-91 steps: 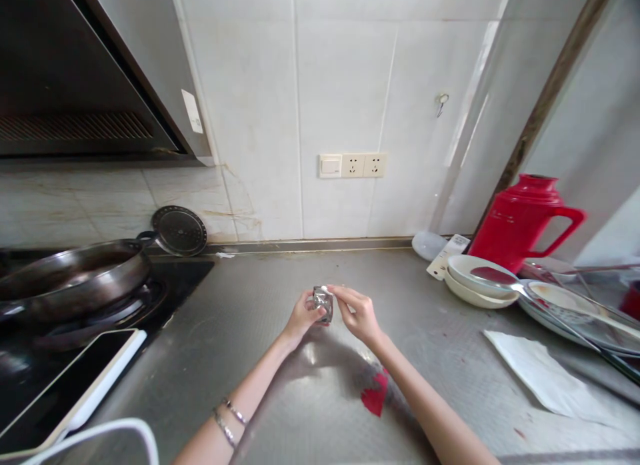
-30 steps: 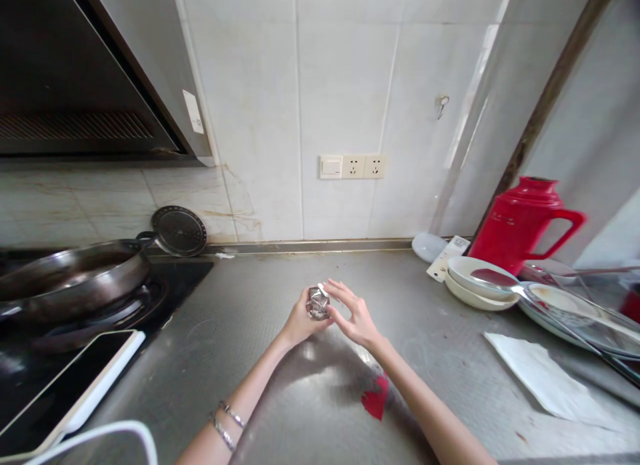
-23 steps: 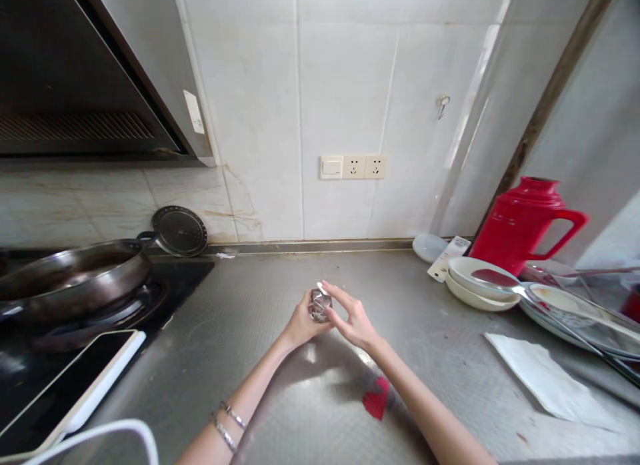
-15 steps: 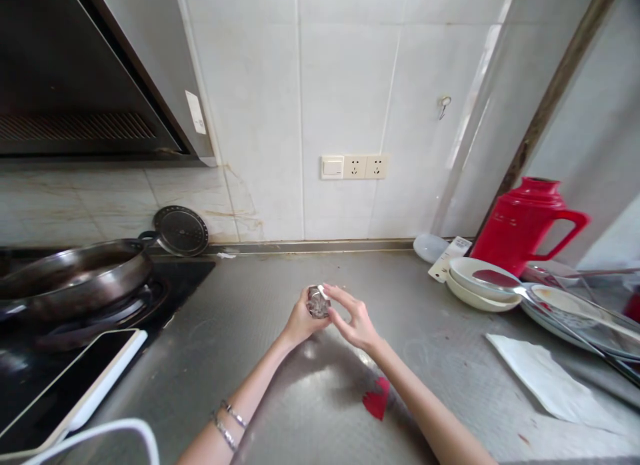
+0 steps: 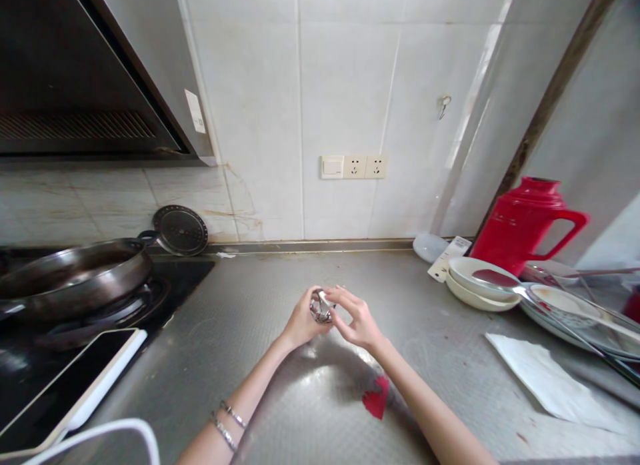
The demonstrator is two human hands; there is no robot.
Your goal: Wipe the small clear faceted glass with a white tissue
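Small shiny object: rounded, faceted-looking and silvery grey (image 5: 320, 309), held just above the middle of the counter between the two hands; glass or metal, I cannot tell.
White piece: a small pale bit (image 5: 323, 296) at the object's upper edge, beside the right fingertips; its material is too small to make out.
Left hand: the left hand (image 5: 301, 320) is curled around the object's left side and underside, gripping it.
Right hand: the right hand (image 5: 357, 321) is half curled, fingers arched over and thumb below, tips at the object's right side; whether they pinch the white piece I cannot tell.
Bracelets: two silvery bands (image 5: 229, 425) on the left forearm.
Counter: brushed grey metal (image 5: 260, 285), finely textured, with soft reflections.
Red patch: flat, ragged-edged (image 5: 376, 397), near the right forearm.
Pan: round, dull steel (image 5: 90, 282), on the black glossy stove (image 5: 187, 273).
Flask: glossy red, with a looped handle (image 5: 523, 225), behind smooth pale bowls (image 5: 480, 298).
Paper: thin, white and creased (image 5: 547, 378), lying flat at the right.
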